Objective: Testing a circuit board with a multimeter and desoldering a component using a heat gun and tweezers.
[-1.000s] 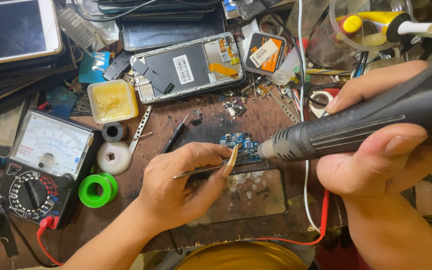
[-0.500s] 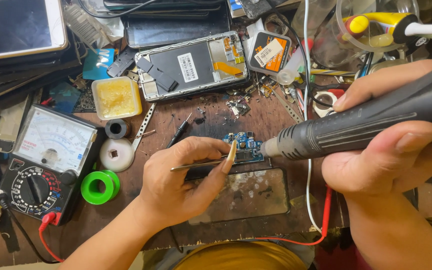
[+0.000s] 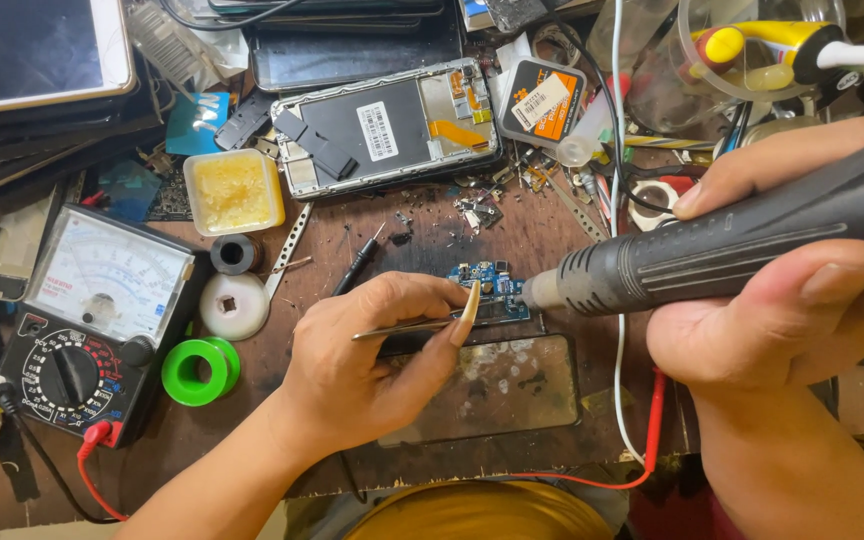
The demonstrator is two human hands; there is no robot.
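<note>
Cluttered brown bench (image 3: 372, 250), crowded with phone parts and tools, fills the view from above.

Nearest, at the lower edge, a yellow rim (image 3: 482, 510) shows, probably a bowl or bucket, though too little of it is in view to be sure. A red lead (image 3: 642, 450) loops along the bench edge just above it.

Next, the left hand (image 3: 362, 370) rests on the bench, fingers curled and pinched shut on thin tweezers (image 3: 407, 326), whose tip reaches right toward a small blue board (image 3: 487, 285). The board lies just beyond the fingertips, touching or nearly touching the thumbnail, on top of a dark glass plate (image 3: 492, 385) that sits under the hand.

The right hand (image 3: 782, 300) comes in from the right, wrapped closed around a thick black hot-air tool (image 3: 732, 250). Its nozzle points left and ends just beside the board's right edge, opposite the tweezers.

On the left sit a green spool (image 3: 197, 370), a white reel (image 3: 234, 305) and a black meter (image 3: 97, 320) with a dial and a red plug.

Farther off, a yellow flux tub (image 3: 234, 190) stands beside an opened phone (image 3: 387, 125) lying face down. An orange-labelled battery (image 3: 542, 100) lies to its right. At the back left a stack of tablets (image 3: 37, 60) leans, and at the back right a clear jar (image 3: 752, 60) holds yellow tools.
</note>
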